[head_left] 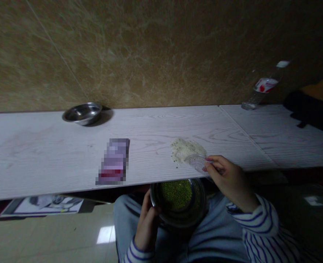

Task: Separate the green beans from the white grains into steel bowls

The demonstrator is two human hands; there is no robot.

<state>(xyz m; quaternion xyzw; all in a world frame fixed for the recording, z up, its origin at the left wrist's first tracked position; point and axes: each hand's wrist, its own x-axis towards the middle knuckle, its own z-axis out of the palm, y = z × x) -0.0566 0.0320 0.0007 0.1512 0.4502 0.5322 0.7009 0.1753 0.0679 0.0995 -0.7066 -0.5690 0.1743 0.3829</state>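
My left hand (pixel 147 221) grips the rim of a metal bowl (pixel 202 204) below the table edge, over my lap. Green mung beans (pixel 176 194) lie in that bowl. Above the table's front edge, my right hand (pixel 227 179) is closed on a small clear plastic scoop or lid (pixel 196 162); its exact kind is unclear. The clear piece touches the near right side of a pile of white rice-like grains (pixel 187 148) with dark and green specks, spread on the tabletop. A few loose specks lie near the pile.
A second metal bowl (pixel 83 113) stands by the wall at the back left. A blurred-out flat rectangular item (pixel 113 160) lies left of the grains. The clear bottle (pixel 264 86) with a white cap stands at the back right, beside dark cloth (pixel 312 106). The white wood-grain table (pixel 150 128) is narrow.
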